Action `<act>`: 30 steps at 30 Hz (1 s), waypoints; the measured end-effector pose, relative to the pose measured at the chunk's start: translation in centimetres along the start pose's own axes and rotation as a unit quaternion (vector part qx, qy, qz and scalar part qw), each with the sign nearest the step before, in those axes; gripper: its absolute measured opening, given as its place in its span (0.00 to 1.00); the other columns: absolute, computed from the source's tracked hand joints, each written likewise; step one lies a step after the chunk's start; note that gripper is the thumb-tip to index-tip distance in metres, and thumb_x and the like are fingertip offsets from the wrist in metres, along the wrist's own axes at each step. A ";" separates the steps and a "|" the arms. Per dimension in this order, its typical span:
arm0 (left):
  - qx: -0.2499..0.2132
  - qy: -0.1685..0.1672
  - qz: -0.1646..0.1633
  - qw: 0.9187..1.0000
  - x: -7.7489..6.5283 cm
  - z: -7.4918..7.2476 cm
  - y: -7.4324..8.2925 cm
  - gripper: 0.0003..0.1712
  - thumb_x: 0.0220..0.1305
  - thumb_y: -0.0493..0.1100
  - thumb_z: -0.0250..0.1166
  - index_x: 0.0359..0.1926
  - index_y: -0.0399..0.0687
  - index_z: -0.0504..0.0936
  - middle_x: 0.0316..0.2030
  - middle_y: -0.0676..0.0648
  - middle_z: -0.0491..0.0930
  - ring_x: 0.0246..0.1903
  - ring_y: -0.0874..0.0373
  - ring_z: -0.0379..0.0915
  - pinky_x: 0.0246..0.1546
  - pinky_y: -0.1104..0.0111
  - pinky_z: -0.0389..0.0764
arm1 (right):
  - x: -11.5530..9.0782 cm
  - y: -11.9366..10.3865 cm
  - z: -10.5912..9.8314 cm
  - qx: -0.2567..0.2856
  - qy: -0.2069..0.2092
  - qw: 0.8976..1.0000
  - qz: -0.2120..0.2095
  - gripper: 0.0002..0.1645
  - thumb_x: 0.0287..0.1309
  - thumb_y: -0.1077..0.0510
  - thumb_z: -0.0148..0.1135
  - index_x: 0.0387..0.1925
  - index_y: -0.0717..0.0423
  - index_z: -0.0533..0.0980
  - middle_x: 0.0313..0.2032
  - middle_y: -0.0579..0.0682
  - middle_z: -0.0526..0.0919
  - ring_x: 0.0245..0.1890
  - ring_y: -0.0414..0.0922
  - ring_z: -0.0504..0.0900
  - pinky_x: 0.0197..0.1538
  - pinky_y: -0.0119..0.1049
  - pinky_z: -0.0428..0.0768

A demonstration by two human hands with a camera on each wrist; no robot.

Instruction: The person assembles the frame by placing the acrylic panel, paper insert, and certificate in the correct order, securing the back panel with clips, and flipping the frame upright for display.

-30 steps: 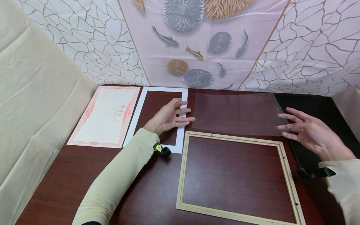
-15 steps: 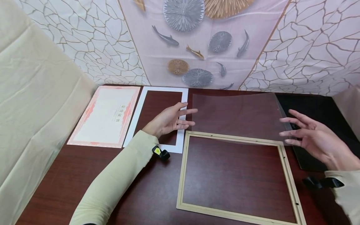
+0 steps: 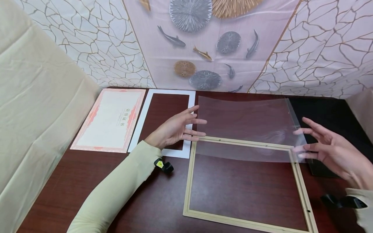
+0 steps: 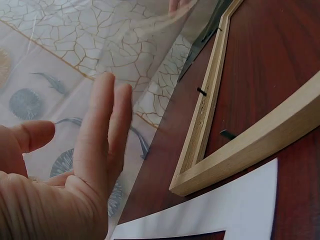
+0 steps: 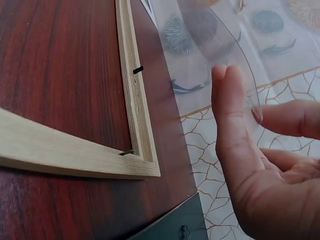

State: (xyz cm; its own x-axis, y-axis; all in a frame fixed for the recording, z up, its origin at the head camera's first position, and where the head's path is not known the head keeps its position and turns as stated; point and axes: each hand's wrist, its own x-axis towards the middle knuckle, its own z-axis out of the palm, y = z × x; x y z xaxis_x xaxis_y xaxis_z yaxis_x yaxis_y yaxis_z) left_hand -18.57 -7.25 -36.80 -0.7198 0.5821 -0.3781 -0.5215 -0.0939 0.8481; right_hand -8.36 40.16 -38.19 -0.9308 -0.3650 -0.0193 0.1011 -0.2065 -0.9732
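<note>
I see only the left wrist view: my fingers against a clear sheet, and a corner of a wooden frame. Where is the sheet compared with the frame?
Observer: The clear sheet is held above the far edge of the wooden frame; its near edge hangs over the opening.
Operator: Is the other hand on it too?
Observer: Yes. The right hand supports the right edge with straight fingers, as the left hand does at the left edge.
Operator: What lies to the left of the frame?
Observer: A white border mat, and beyond it a certificate flat on the table.
</note>
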 end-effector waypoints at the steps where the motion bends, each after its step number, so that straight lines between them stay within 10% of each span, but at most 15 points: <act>1: -0.001 0.002 -0.001 1.000 -0.1 0.0 -0.1 0.35 0.83 0.44 0.50 0.83 0.72 0.53 0.70 0.41 0.75 0.59 0.34 0.83 0.44 0.57 0.90 | -0.1 0.0 0.0 -0.009 -0.002 1.000 0.003 0.50 0.71 0.83 0.28 0.82 0.38 0.54 0.62 0.41 0.80 0.46 0.49 0.92 0.48 0.33 0.88; 30: 0.050 -0.058 0.022 0.997 -4.2 0.8 -2.6 0.54 0.72 0.24 0.52 0.82 0.79 0.48 0.67 0.33 0.70 0.39 0.49 0.90 0.33 0.60 0.90 | -1.9 0.8 0.0 -0.072 -0.048 0.996 0.018 0.49 0.69 0.84 0.35 0.83 0.46 0.52 0.51 0.50 0.83 0.41 0.44 0.85 0.37 0.35 0.84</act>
State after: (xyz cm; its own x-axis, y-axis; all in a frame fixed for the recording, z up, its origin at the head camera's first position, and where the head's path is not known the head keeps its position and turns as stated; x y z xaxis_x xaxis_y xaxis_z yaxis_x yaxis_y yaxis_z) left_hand -13.80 -8.75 -37.13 -0.6806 0.6691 -0.2984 -0.4373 -0.0442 0.8982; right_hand -6.52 40.73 -38.95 -0.8886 -0.4571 -0.0387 0.0753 -0.0621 -0.9952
